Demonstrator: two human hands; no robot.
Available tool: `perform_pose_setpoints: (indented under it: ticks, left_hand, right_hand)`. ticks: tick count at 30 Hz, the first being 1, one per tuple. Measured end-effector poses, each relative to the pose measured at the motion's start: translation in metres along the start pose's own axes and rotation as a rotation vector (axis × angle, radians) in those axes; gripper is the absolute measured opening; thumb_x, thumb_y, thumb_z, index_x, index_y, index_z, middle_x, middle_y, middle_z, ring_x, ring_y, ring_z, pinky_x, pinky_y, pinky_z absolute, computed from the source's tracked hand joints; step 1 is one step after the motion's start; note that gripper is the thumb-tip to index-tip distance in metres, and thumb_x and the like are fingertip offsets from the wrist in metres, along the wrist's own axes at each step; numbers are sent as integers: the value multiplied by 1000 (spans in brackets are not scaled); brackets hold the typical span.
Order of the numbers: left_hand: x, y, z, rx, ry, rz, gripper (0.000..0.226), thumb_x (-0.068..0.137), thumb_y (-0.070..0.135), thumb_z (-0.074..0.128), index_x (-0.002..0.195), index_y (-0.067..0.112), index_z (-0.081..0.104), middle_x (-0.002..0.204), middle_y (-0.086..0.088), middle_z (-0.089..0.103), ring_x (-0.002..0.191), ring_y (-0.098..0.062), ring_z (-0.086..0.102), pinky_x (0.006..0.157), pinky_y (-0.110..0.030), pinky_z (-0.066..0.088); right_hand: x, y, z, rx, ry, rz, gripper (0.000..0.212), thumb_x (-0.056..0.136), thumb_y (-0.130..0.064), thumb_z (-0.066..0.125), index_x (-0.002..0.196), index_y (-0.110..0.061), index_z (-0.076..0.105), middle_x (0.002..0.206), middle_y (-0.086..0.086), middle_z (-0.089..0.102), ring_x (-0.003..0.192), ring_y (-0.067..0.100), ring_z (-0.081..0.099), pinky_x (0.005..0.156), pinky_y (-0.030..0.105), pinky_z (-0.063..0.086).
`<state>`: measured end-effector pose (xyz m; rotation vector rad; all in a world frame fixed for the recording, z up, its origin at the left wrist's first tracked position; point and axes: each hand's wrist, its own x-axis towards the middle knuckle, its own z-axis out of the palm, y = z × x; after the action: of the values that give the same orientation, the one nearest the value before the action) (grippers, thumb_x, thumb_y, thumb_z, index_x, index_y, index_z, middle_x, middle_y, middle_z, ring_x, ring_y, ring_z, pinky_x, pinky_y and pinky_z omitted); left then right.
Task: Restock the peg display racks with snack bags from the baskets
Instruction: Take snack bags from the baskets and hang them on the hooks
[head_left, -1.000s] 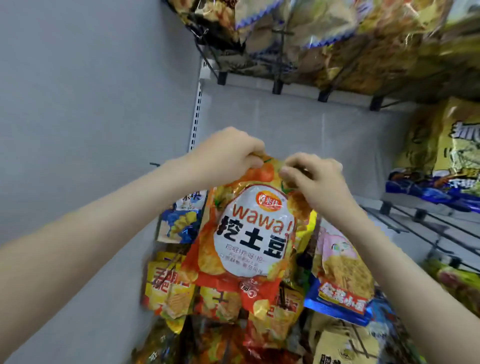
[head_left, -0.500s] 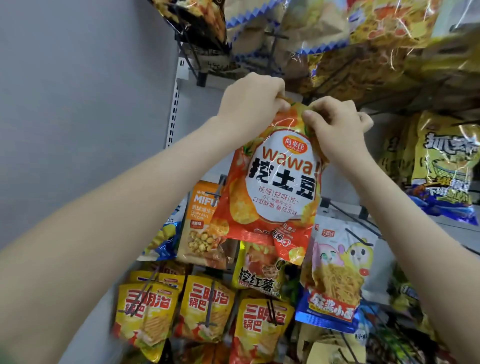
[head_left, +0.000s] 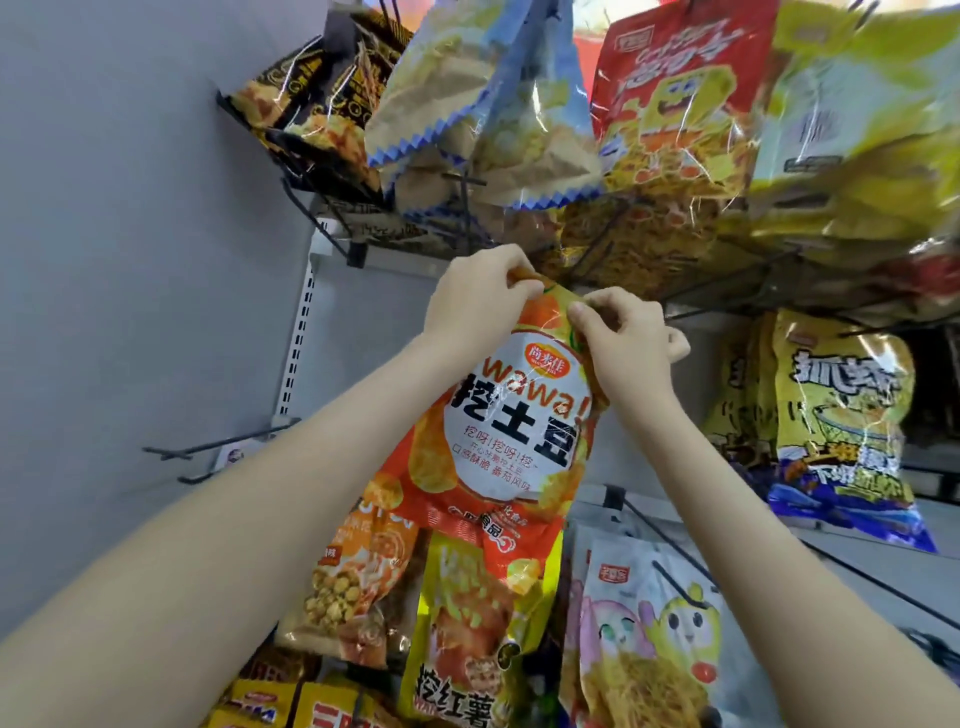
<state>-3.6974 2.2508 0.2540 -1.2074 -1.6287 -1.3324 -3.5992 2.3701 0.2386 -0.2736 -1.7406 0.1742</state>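
An orange "wawa" potato chip bag (head_left: 511, 431) with a white oval label hangs from both my hands in front of the grey back panel. My left hand (head_left: 480, 299) pinches its top left corner. My right hand (head_left: 621, 338) pinches the top right edge. The bag's top sits just under the black wire pegs (head_left: 597, 249) of the upper row, where filled snack bags hang. Whether the bag's hole is on a peg is hidden by my fingers.
Two bare black pegs (head_left: 208, 452) jut from the panel at left. Yellow noodle bags (head_left: 841, 415) hang at right. Below are a popcorn bag (head_left: 358, 582), a yellow sweet-potato bag (head_left: 467, 634) and a cartoon noodle bag (head_left: 649, 639). A slotted upright (head_left: 298, 332) runs down the panel.
Both hands have lifted the orange bag upward, from the middle rows to just beneath the upper row of pegs. The view has tilted up with it.
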Motion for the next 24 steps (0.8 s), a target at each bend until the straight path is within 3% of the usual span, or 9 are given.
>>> perform_pose_setpoints:
  ticks: [5, 13, 24]
  left_hand:
    - [2, -10, 17, -76, -11, -115, 15, 91, 33, 61, 99, 22, 68, 93, 7, 59, 88, -8, 51, 74, -22, 38]
    - [16, -3, 25, -199, 89, -114, 10, 90, 31, 62, 92, 24, 68, 88, 9, 66, 82, -4, 57, 68, -18, 45]
    - [42, 15, 47, -451, 187, -100, 14, 91, 30, 63, 94, 17, 67, 88, 7, 66, 85, -3, 60, 68, -14, 47]
  right_hand:
    - [0, 14, 15, -15, 9, -3, 16, 94, -32, 52, 91, -25, 66, 93, -14, 60, 109, 12, 47, 73, 25, 9]
    - [23, 18, 19, 27, 101, -16, 17, 95, -31, 53, 90, -23, 67, 93, -16, 59, 110, 9, 42, 92, 31, 11]
    - [61, 23, 2, -128, 359, -227, 13, 92, -25, 55, 87, -23, 67, 93, -7, 64, 105, 16, 46, 91, 37, 17]
